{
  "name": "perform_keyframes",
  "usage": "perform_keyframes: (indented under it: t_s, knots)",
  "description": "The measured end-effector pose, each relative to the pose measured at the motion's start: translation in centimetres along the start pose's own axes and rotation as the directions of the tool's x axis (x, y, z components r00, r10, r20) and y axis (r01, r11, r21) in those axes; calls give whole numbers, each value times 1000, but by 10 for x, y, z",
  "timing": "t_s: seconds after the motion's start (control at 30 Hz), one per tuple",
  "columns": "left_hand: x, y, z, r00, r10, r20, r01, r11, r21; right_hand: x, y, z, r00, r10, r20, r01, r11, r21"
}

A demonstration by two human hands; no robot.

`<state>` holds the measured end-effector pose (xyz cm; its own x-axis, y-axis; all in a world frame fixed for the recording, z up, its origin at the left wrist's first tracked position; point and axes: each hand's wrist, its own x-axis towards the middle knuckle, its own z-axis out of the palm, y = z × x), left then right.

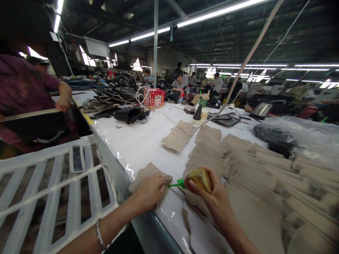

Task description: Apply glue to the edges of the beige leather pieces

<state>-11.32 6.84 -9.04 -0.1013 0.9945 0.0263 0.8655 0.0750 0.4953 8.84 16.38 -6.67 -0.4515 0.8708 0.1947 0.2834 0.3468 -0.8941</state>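
Note:
My left hand presses on a beige leather piece at the near edge of the white table, its fingers bunched near the piece's right side. In my right hand is a yellowish glue bottle, tilted sideways, its green nozzle pointing left. The nozzle tip is at the edge of the piece, just beside my left fingertips. Right of the piece, under the bottle, another beige piece lies on the table. Rows of overlapping beige pieces spread over the right side.
A white slatted rack stands at the left; behind it a person holds a black item. Farther back are stacked dark pieces, a red box, a black cone, a metal kettle and plastic wrap. A hose hangs across.

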Motion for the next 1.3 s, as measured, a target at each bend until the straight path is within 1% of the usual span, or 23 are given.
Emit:
perform_keyframes:
  t_s: [0.07,0.1,0.2,0.23,0.27,0.37,0.4,0.53,0.57,0.67,0.7,0.73,0.83,0.87,0.9,1.0,1.03,1.07,1.13,1.17,1.2,1.3]
  knots:
    - [0,-1,0,1000,7,2,-7,1000,-12,-1,-1,0,1000,-3,-22,2,1000,-22]
    - [0,-1,0,1000,7,4,-7,1000,-16,-3,-2,0,1000,6,7,-6,1000,4]
    - [-1,0,-1,1000,6,1,-6,1000,-22,-8,-2,0,989,34,144,-52,991,123]
    - [-2,0,-1,1000,7,-3,-7,1000,-24,-8,-2,0,987,35,156,-57,988,141]
    - [-2,1,-1,1000,8,-9,-9,1000,-27,-9,-1,0,989,36,140,-56,988,141]
    - [-3,1,-1,1000,1,-16,-2,1000,-29,-10,2,0,999,33,41,-37,995,98]
    - [-3,1,0,1000,-4,-13,4,1000,-27,-11,2,0,999,36,41,-40,995,97]
    - [-4,1,0,1000,-19,-6,19,999,-30,-19,-3,2,979,60,195,-102,972,214]
    - [-5,1,0,1000,-22,-9,22,999,-34,-21,-4,3,978,63,197,-108,968,227]
    - [-6,2,-1,1000,-20,-20,19,999,-41,-23,-4,4,993,72,92,-89,978,189]
    - [-6,2,-1,1000,-16,-21,15,999,-43,-23,-3,4,994,77,77,-90,980,177]
    - [-7,2,-1,1000,-12,-20,12,999,-43,-24,-3,5,993,80,89,-95,978,183]
    - [-8,4,-3,1000,-22,-5,22,999,-37,-26,-2,5,976,73,203,-126,957,260]
    - [-8,5,-3,1000,-31,-1,31,999,-35,-26,-2,5,974,71,216,-129,954,270]
    - [-8,6,-4,999,-37,1,37,999,-34,-26,-2,5,978,69,198,-120,959,258]
    - [-8,6,-4,999,-40,3,40,998,-42,-27,-3,5,993,73,90,-88,982,168]
    - [-9,6,-4,999,-37,2,37,998,-48,-27,-3,5,993,77,91,-92,982,167]
    - [-9,6,-4,999,-35,1,35,998,-55,-28,-4,5,989,82,119,-104,976,190]
    - [-9,6,-4,999,-35,-6,35,997,-66,-29,-4,6,974,84,212,-141,953,268]
    - [-9,5,-3,999,-35,-10,35,997,-68,-28,-3,6,968,80,238,-150,945,291]
    - [-9,5,-3,999,-35,-13,34,997,-68,-28,-3,6,969,77,236,-145,947,285]
    - [-8,4,-3,999,-25,-20,24,998,-63,-24,0,5,993,65,102,-81,983,167]
